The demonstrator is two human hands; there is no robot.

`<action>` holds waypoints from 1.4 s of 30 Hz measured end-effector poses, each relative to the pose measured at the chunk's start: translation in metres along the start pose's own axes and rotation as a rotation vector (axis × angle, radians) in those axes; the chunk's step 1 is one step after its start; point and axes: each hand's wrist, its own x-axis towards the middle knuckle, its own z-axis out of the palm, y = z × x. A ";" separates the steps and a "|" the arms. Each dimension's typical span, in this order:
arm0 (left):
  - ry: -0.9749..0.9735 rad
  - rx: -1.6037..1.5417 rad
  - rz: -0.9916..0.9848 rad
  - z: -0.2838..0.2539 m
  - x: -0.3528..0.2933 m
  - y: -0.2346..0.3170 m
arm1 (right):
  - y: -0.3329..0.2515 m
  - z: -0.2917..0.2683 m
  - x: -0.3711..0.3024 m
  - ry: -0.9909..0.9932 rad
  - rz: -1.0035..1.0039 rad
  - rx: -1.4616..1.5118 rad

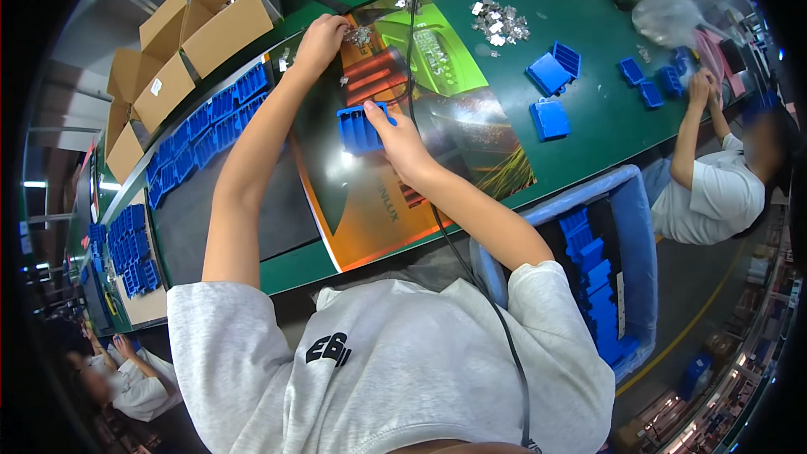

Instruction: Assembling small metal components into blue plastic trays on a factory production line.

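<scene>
The right hand (pixel 395 136) gripped a blue ribbed plastic part (pixel 360 129), fingers closed over its upper right edge, and held it on the glossy printed sheet (pixel 378 210) that covered the middle of the green desk (pixel 588 118). The left hand (pixel 319 40) reached farther forward, its fingertips pinched together at a small cluster of silver metal pieces (pixel 360 34) lying on the same sheet; whether a piece sat between the fingers could not be told. A black cable (pixel 414 42) ran across the sheet, passing just beside the blue part.

A larger pile of metal pieces (pixel 498 23) lay on the bare desk to the right. Three more blue parts (pixel 551 88) lay beyond it, well apart from the hands. A row of blue parts (pixel 206 130) was lined up along the left side of the desk, beside open cardboard boxes (pixel 197 29). A blue crate (pixel 635 235) at the person's right held stacked blue parts.

A second person's hands (pixel 702 88) worked at further blue parts at the far right of the desk. A third person (pixel 126 374) sat at lower left.
</scene>
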 end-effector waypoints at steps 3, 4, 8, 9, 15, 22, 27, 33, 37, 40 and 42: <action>0.118 -0.007 -0.035 -0.019 -0.016 0.008 | -0.004 0.003 -0.001 -0.017 0.043 -0.008; 0.028 -0.350 -0.244 -0.028 -0.025 0.017 | -0.008 0.003 -0.002 0.016 0.039 -0.008; -0.146 -0.926 -0.530 -0.081 -0.088 0.074 | -0.001 -0.001 0.004 0.034 -0.060 0.152; -0.138 -0.965 -0.572 -0.090 -0.106 0.086 | -0.005 0.000 0.002 0.023 -0.052 0.164; -0.013 -1.202 -0.701 -0.101 -0.185 0.101 | -0.011 0.006 -0.009 -0.103 0.076 0.028; 0.074 -1.121 -0.693 -0.103 -0.205 0.106 | -0.011 0.023 -0.022 -0.162 0.136 -0.116; 0.083 -0.909 -0.639 -0.098 -0.210 0.105 | -0.005 0.018 -0.017 -0.199 0.142 -0.159; 0.053 -0.571 -0.438 -0.105 -0.210 0.111 | 0.003 0.017 -0.018 -0.240 0.195 -0.247; 0.018 -0.543 -0.410 -0.106 -0.209 0.110 | 0.003 0.020 -0.020 -0.202 0.177 -0.307; 0.058 -0.528 -0.327 -0.103 -0.210 0.110 | 0.004 0.022 -0.020 -0.201 0.168 -0.304; 0.102 -0.506 -0.288 -0.098 -0.211 0.108 | 0.005 0.021 -0.020 -0.201 0.164 -0.307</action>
